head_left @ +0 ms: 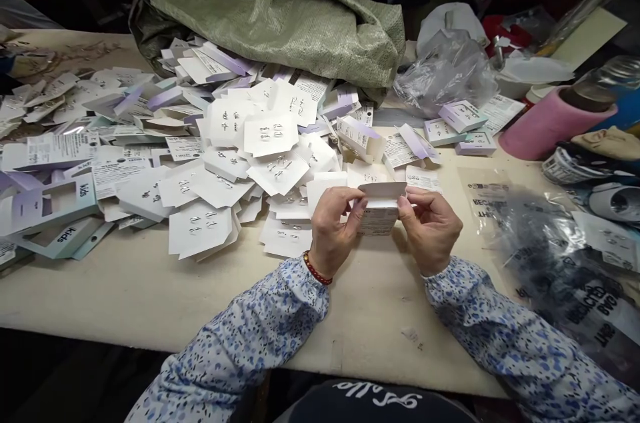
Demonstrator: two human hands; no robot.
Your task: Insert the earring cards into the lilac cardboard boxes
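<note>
My left hand (333,230) and my right hand (431,226) hold a small white folded card box (379,208) between them, just above the cream table (150,290). Each hand pinches one side of it, and its top flap stands folded up. A red bead bracelet sits on my left wrist. Right behind the hands lies a big heap of white earring cards (240,143) with small studs pinned on them. Both sleeves are blue-flowered fabric.
Lilac and teal "kids" card sleeves (55,210) lie at the left. A green woven sack (280,10) slumps at the back. Finished small boxes (460,123), clear plastic bags (560,263), a pink roll (550,120) and crumpled plastic (445,70) crowd the right side.
</note>
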